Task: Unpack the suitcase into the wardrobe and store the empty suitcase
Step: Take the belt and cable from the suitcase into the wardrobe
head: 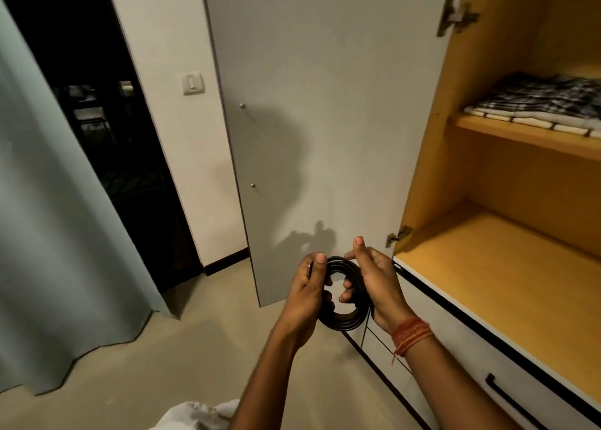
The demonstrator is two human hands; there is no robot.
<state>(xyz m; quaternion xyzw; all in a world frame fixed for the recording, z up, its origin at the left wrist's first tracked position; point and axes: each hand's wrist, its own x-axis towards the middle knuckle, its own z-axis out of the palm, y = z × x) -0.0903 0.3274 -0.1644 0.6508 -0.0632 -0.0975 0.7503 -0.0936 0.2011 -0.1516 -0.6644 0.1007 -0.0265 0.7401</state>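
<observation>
Head view shows me both bare hands held together low in the middle of the frame, gripping a black coiled belt or strap wound into a flat ring (344, 294). My left hand (307, 284) sits at the nine o'clock side of the coil, thumb laid over its upper rim and the other fingers curled in behind it. My right hand (374, 276) holds the three o'clock side: its thumb sticks upward, free of the coil, while the curled fingertips (345, 296) hook through the ring's open centre. A bundle of orange and red thread bracelets (412, 331) wraps the right wrist. Behind the hands stands the open grey flat-panel wardrobe door (325, 120), with the hands' shadow on it. Toward two o'clock, the wardrobe's upper yellow-orange wooden shelf (520, 135) carries a folded dark checked cloth stack (540, 101). Toward four o'clock lies the lower wooden shelf (507, 286), just beside the right hand, and beneath it a white drawer front with a black bar handle (510, 400). At nine o'clock hangs a pale blue-green curtain (48, 202) next to a dark doorway, and a white wall switch (193, 83) sits at eleven o'clock. I cannot see the suitcase in this view.
</observation>
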